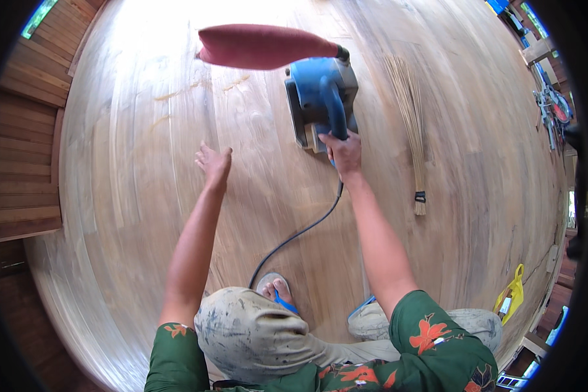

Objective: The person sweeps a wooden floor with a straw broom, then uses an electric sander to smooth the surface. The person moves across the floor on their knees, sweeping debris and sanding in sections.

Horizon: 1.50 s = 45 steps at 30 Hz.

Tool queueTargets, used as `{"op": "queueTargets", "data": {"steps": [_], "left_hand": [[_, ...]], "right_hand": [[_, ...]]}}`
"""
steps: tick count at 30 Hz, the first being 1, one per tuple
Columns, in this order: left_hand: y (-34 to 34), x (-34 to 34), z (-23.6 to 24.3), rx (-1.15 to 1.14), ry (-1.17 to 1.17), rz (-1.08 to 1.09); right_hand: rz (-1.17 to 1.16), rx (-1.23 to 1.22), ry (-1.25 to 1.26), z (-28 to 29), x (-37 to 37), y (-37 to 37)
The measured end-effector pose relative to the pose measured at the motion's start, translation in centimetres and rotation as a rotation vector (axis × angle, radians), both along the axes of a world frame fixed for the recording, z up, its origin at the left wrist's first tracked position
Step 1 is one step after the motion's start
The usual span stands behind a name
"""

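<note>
A blue belt sander (312,88) sits on the wooden floor (144,215) ahead of me, slightly blurred. My right hand (344,153) is wrapped round the rear end of its handle. From its far end a dark red dust bag (264,47) sticks out to the left. A black power cord (298,233) curves from the sander back toward my foot. Left of the sander, my left hand (213,162) hovers over or rests on the boards, fingers spread, holding nothing; whether it touches them I cannot tell.
A stick broom (410,124) lies right of the sander. Thin dust streaks (170,96) mark the boards at left. A yellow bag (513,292) lies at the lower right; tools (552,108) lie beyond the right edge. Stacked wooden planks (23,144) line the left. My sandalled foot (277,291) is near the cord.
</note>
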<state>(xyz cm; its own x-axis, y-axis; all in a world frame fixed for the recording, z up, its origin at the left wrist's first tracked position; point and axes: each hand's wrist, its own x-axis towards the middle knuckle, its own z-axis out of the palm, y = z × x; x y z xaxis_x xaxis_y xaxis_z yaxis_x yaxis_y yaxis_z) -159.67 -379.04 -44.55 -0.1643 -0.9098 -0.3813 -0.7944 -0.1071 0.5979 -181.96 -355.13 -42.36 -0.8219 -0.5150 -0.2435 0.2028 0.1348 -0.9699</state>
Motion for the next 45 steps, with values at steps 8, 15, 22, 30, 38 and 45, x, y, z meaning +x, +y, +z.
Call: {"op": "queueTargets", "data": {"steps": [8, 15, 22, 30, 38, 45], "left_hand": [[-7.5, -7.3, 0.5, 0.177, -0.216, 0.069], [-7.7, -10.4, -0.9, 0.284, -0.6, 0.045], [-7.8, -10.8, -0.6, 0.39, -0.711, 0.053], [-7.8, -10.2, -0.8, 0.395, -0.771, 0.036], [-7.5, -9.9, 0.0, 0.455, -0.796, 0.046], [-8.0, -9.5, 0.3, 0.479, -0.737, 0.097]], "right_hand": [[0.039, -0.029, -0.079, 0.1, -6.5, -7.8], [0.003, -0.048, -0.073, 0.2, -9.8, -12.3], [-0.03, 0.006, -0.116, 0.6, -12.4, -16.1], [-0.081, 0.023, -0.103, -0.3, -17.8, -17.7], [-0.048, 0.025, -0.157, -1.4, -23.2, -16.9], [-0.082, 0.038, -0.155, -1.4, -25.5, -16.0]]}}
